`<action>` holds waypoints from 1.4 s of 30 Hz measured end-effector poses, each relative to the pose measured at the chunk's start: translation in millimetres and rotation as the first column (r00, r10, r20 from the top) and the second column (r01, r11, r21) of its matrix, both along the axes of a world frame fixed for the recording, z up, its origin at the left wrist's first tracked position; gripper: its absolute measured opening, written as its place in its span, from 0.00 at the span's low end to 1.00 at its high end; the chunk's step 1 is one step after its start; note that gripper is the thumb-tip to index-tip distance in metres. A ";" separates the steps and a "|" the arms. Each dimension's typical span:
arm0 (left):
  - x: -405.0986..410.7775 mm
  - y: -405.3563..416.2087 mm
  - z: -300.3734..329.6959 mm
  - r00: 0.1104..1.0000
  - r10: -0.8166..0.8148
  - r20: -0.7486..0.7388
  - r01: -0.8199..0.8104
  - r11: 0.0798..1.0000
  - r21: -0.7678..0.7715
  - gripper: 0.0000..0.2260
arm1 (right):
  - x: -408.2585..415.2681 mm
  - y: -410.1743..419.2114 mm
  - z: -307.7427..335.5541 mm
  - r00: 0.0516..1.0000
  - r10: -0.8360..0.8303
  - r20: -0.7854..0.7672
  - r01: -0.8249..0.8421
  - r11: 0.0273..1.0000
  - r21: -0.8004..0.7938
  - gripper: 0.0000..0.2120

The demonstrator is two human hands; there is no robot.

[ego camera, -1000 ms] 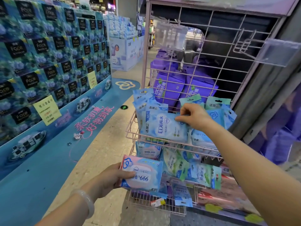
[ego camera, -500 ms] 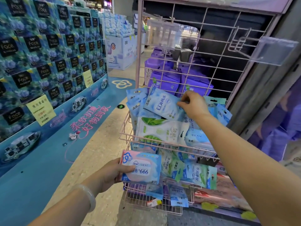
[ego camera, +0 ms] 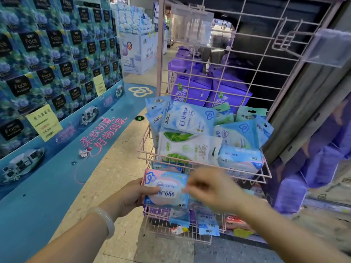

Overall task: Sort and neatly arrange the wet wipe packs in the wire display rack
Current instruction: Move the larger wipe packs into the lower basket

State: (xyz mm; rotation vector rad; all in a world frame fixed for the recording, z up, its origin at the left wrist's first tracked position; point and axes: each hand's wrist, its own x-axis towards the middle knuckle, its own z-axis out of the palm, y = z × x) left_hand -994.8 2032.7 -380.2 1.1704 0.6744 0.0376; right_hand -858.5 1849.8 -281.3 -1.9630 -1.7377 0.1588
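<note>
1. The left hand [ego camera: 131, 196], a pale bangle on its wrist, grips a pink-and-blue soft plastic wet wipe pack marked 999 [ego camera: 165, 188] by its left edge, thumb across the front; the pack is held flat in the air just in front of the pink wire display rack [ego camera: 191, 59], below the rim of the upper basket [ego camera: 146, 158]
2. The right hand [ego camera: 210, 188] is at the pack's right edge, fingers curled toward it; it is blurred, so I cannot tell whether it has hold of the pack or only touches it
3. In the upper basket a blue EDI pack [ego camera: 187, 118] stands at the back, a white-and-green leaf-print pack [ego camera: 187, 147] lies across the front, and a second pink-and-blue 999 pack [ego camera: 240, 159] rests at the right front corner; the lower basket [ego camera: 176, 227] holds a few loose blue packs
4. To my eye the step in hand is passing or squaring the held pack between both hands; the next move likely calls for lifting it over the rim and setting it beside its twin at the right, same face forward, without toppling the standing packs
</note>
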 end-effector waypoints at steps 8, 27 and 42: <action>7.2 -3.1 -7.6 0.997 0.074 0.003 -0.074 0.996 -0.056 0.14 | -11.9 -3.3 -102.0 0.338 -0.568 -0.751 0.144 0.819 -0.555 0.27; 29.0 17.2 -30.2 0.947 0.286 -0.149 -0.264 0.952 0.152 0.22 | 46.5 83.8 -131.6 -0.083 -0.447 -0.891 0.603 0.689 -0.402 0.14; 49.9 43.0 -87.8 0.966 0.155 -0.208 0.090 0.555 0.827 0.29 | 41.2 139.8 -160.3 0.946 -0.317 -0.070 0.238 0.822 -0.518 0.36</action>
